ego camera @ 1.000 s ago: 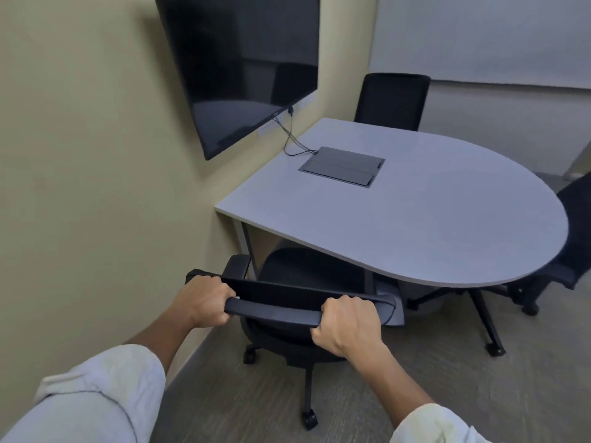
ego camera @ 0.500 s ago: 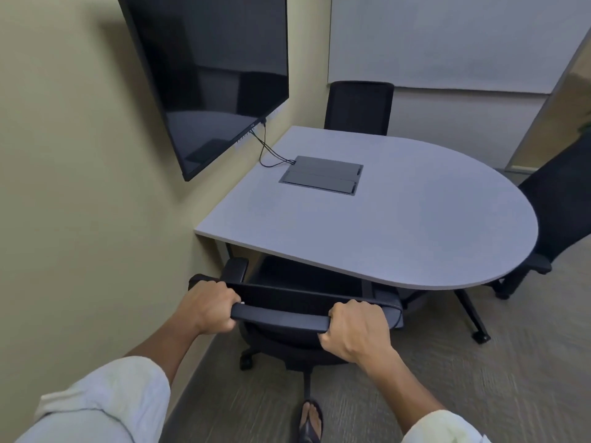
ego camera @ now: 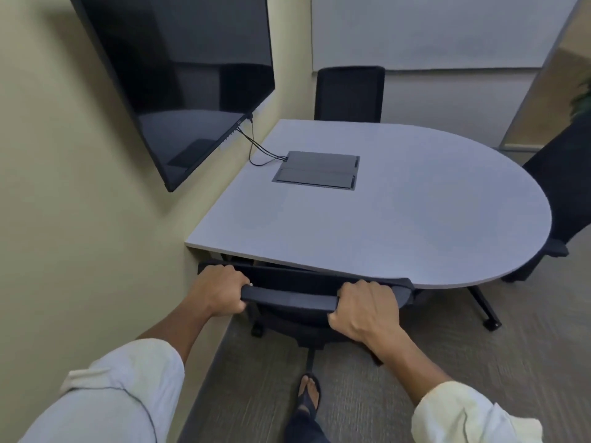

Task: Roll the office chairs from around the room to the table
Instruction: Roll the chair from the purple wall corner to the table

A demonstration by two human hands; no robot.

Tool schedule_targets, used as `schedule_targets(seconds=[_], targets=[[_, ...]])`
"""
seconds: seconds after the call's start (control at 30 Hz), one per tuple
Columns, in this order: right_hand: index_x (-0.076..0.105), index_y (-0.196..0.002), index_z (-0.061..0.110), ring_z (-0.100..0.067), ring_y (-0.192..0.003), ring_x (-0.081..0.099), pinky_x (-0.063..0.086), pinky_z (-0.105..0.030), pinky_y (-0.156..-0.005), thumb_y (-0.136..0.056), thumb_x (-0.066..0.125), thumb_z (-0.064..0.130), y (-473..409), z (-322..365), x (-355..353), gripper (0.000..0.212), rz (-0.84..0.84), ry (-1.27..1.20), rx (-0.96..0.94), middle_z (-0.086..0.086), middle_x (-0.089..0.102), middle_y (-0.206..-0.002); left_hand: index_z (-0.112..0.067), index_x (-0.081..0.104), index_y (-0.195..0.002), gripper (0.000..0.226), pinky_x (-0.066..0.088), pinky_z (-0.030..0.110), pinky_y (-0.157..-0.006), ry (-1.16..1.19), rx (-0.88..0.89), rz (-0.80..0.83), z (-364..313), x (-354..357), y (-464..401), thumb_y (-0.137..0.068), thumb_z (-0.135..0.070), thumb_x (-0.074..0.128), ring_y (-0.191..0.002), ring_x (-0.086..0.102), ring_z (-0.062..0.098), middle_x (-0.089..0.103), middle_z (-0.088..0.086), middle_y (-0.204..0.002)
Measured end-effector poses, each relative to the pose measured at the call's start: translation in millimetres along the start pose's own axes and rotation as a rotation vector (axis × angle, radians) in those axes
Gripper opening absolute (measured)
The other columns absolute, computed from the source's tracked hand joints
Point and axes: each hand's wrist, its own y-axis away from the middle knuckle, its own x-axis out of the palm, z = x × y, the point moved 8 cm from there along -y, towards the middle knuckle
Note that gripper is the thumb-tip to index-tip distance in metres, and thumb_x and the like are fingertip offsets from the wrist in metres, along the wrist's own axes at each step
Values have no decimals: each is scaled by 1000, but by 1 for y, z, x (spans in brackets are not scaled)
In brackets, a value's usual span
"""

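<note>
A black office chair (ego camera: 289, 297) stands at the near edge of the grey table (ego camera: 415, 219), its seat mostly hidden under the tabletop. My left hand (ego camera: 219, 290) grips the left end of the backrest's top rail. My right hand (ego camera: 364, 310) grips the right end of the same rail. A second black chair (ego camera: 350, 92) stands at the table's far side. A third black chair (ego camera: 563, 187) sits at the rounded right end.
A yellow wall runs close along the left, with a large dark screen (ego camera: 179, 75) mounted on it and cables running to a dark panel (ego camera: 316, 169) in the tabletop. My sandalled foot (ego camera: 308, 393) stands on the carpet behind the chair. A table leg caster (ego camera: 492, 324) sits at right.
The chair has rolled forward, its seat sliding further under the table. Both hands stayed on the backrest rail. My foot has stepped into view.
</note>
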Motion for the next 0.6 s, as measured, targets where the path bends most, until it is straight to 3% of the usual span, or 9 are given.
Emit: schedule_targets(seconds=[0.27, 0.47, 0.6], targets=[[61, -78, 22, -27, -68, 60, 38, -35, -60, -79, 53, 43, -44, -20, 0, 23, -35, 23, 40, -2, 67, -78, -27, 52, -61, 9, 34, 30, -56, 50, 32, -28, 9, -6, -53, -65, -27, 59, -60, 54, 20, 50, -7, -56], [57, -69, 21, -25, -56, 49, 36, -33, -55, -78, 51, 44, -70, -3, 0, 25, -70, 14, 47, 2, 52, -61, -30, 51, -63, 8, 35, 30, -55, -15, 78, -20, 44, -5, -88, -67, -30, 57, -66, 60, 18, 55, -7, -61], [59, -68, 21, -25, -53, 50, 36, -32, -53, -78, 51, 44, -78, -4, -1, 27, -76, 56, 64, 1, 58, -62, -31, 47, -59, 13, 33, 29, -53, 6, 85, -23, 50, -5, -97, -67, -30, 58, -62, 58, 16, 56, -7, -61]])
